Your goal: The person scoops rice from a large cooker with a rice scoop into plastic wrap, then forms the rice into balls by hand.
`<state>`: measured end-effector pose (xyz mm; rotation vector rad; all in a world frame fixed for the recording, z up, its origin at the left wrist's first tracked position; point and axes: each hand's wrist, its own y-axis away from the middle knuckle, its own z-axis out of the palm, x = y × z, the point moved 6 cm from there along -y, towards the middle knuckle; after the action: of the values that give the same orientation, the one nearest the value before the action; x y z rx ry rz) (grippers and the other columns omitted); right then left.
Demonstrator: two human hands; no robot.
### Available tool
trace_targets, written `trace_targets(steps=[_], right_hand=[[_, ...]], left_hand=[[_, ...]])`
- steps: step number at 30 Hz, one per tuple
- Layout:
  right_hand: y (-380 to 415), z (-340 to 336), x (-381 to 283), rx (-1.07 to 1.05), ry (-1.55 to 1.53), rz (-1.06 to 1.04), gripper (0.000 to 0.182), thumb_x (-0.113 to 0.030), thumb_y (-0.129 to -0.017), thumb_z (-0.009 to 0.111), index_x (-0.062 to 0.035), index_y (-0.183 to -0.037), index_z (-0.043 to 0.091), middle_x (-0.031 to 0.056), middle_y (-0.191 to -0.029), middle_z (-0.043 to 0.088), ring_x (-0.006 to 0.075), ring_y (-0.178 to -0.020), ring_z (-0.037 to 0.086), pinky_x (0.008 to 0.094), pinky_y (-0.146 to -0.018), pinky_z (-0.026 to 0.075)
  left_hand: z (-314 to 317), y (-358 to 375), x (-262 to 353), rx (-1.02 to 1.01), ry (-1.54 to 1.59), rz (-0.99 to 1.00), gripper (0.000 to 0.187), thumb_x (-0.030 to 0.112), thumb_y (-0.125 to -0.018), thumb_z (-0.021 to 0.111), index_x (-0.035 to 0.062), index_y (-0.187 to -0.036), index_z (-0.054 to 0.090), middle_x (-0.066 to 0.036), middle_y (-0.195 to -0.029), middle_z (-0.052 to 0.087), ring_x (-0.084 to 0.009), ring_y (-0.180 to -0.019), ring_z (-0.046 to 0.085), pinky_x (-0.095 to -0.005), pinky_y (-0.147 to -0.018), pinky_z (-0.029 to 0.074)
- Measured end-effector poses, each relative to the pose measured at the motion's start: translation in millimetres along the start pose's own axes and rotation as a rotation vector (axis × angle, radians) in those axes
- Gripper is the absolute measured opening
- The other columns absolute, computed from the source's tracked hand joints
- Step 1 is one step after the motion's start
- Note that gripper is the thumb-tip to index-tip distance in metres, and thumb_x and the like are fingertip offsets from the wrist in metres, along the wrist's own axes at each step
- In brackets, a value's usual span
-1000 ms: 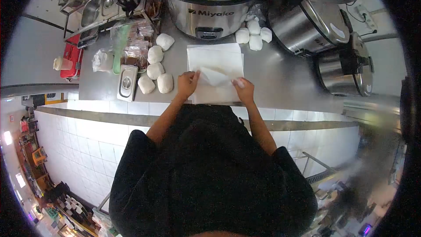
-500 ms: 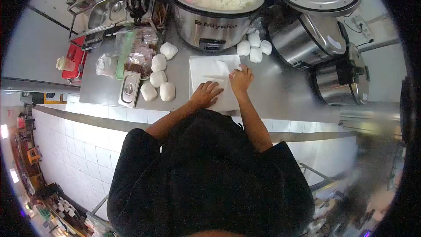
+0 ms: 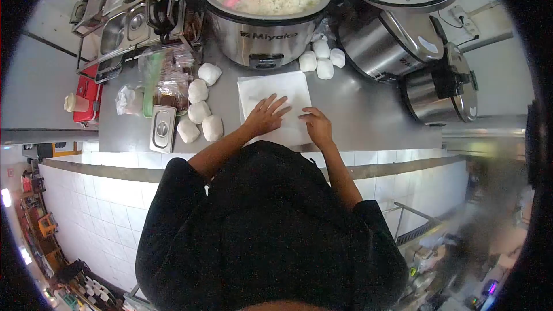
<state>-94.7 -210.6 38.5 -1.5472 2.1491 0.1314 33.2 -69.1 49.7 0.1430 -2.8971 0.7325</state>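
Note:
A stack of white paper sheets (image 3: 273,83) lies on the steel counter (image 3: 357,109) in front of me. My left hand (image 3: 266,116) rests flat on the paper with its fingers spread. At the paper's right edge, my right hand (image 3: 317,126) has its fingers bent and apart, with nothing visible in them. White wrapped bundles (image 3: 199,112) sit to the left of the paper, and several more (image 3: 325,69) are behind it on the right.
A large rice cooker (image 3: 259,37) full of rice stands behind the paper, with pink and white scoops on the rice. Two more cookers (image 3: 391,40) are at the right. Metal tray (image 3: 163,129), plastic packets (image 3: 173,75) and a red box (image 3: 87,97) are at the left.
My right hand has moved down from the paper's upper right to its right edge, and its fingers have opened. The left hand stays on the paper, fingers spread. The whole view has shifted slightly.

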Motion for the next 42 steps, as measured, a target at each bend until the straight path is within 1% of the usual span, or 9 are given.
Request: trace_targets(steps=[3, 14, 16, 20, 26, 29, 31, 32, 42], right_hand=[[10, 13, -2, -0.148, 0.023, 0.041, 0.030, -0.010, -0.078, 0.065, -0.0129, -0.108, 0.069, 0.0033, -0.112, 0.063, 0.0223, -0.101, 0.062, 0.0380, -0.088, 0.049], [5, 51, 1, -0.182, 0.226, -0.054, 0.042, -0.033, -0.079, 0.066, -0.0095, -0.113, 0.061, 0.0087, -0.105, 0.067, 0.0275, -0.105, 0.060, 0.0493, -0.095, 0.040], [-18, 45, 1, -0.382, 0.233, 0.201, 0.027, -0.027, -0.082, 0.064, -0.0085, -0.102, 0.065, 0.0134, -0.106, 0.066, 0.0267, -0.104, 0.060, 0.0460, -0.091, 0.043], [-47, 42, -1, -0.376, 0.265, 0.395, 0.020, -0.024, -0.082, 0.063, -0.0070, -0.092, 0.065, 0.0157, -0.095, 0.066, 0.0267, -0.093, 0.064, 0.0460, -0.086, 0.045], [-72, 41, -30, -0.126, 0.616, 0.172, 0.022, -0.020, -0.084, 0.058, -0.0094, -0.102, 0.066, 0.0075, -0.081, 0.067, 0.0277, -0.078, 0.066, 0.0450, -0.085, 0.046], [-68, 54, -35, -0.330, 0.399, 0.294, 0.011, -0.011, -0.080, 0.059, -0.0076, -0.087, 0.067, 0.0120, -0.079, 0.066, 0.0262, -0.075, 0.066, 0.0383, -0.069, 0.052], [-52, 61, -42, -0.247, 0.401, 0.211, 0.010, -0.010, -0.080, 0.058, -0.0053, -0.085, 0.065, 0.0141, -0.079, 0.066, 0.0268, -0.072, 0.067, 0.0370, -0.064, 0.054], [-45, 60, -49, -0.157, 0.399, 0.131, 0.009, -0.008, -0.079, 0.057, -0.0031, -0.083, 0.063, 0.0161, -0.079, 0.065, 0.0275, -0.069, 0.068, 0.0356, -0.058, 0.055], [-38, 44, -55, -0.163, 0.176, 0.011, 0.006, -0.008, -0.077, 0.059, -0.0022, -0.077, 0.061, 0.0171, -0.079, 0.065, 0.0317, -0.074, 0.067, 0.0414, -0.066, 0.053]], left_hand=[[36, 4, -10, -0.318, 0.023, 0.022, 0.038, 0.026, -0.088, 0.059, 0.0148, -0.124, 0.058, -0.006, -0.133, 0.053, -0.0277, -0.116, 0.052, -0.0424, -0.101, 0.040], [52, 78, -63, -0.319, 0.475, -0.336, 0.039, 0.019, -0.089, 0.058, 0.0105, -0.126, 0.055, -0.011, -0.120, 0.061, -0.0300, -0.109, 0.058, -0.0418, -0.094, 0.047], [46, 56, -63, -0.348, 0.203, -0.168, 0.038, 0.019, -0.089, 0.058, 0.0084, -0.125, 0.053, -0.013, -0.110, 0.064, -0.0316, -0.104, 0.059, -0.0428, -0.090, 0.047], [25, -2, -69, -0.580, 0.193, -0.511, 0.053, 0.028, -0.078, 0.071, 0.0077, -0.122, 0.050, -0.014, -0.098, 0.065, -0.0295, -0.098, 0.061, -0.0439, -0.088, 0.045], [45, -21, -79, -0.501, 0.174, -0.208, 0.025, 0.031, -0.065, 0.081, 0.0096, -0.072, 0.071, -0.010, -0.091, 0.066, -0.0281, -0.089, 0.063, -0.0412, -0.080, 0.050], [86, 3, -87, -0.651, 0.131, -0.393, 0.017, 0.026, -0.072, 0.075, 0.0101, -0.076, 0.070, -0.011, -0.087, 0.065, -0.0298, -0.083, 0.064, -0.0409, -0.076, 0.051], [65, 22, -62, -0.257, 0.201, -0.205, 0.011, 0.017, -0.079, 0.065, 0.0077, -0.084, 0.068, -0.013, -0.083, 0.065, -0.0317, -0.082, 0.065, -0.0413, -0.075, 0.053], [54, 22, -45, -0.515, 0.137, -0.335, 0.018, 0.009, -0.083, 0.056, 0.0043, -0.099, 0.062, -0.017, -0.088, 0.064, -0.0321, -0.088, 0.064, -0.0418, -0.077, 0.053], [53, -13, -10, -0.563, 0.116, -0.342, 0.088, 0.025, -0.059, 0.082, -0.0057, -0.127, 0.036, -0.023, -0.107, 0.054, -0.0356, -0.100, 0.059, -0.0458, -0.083, 0.052]])
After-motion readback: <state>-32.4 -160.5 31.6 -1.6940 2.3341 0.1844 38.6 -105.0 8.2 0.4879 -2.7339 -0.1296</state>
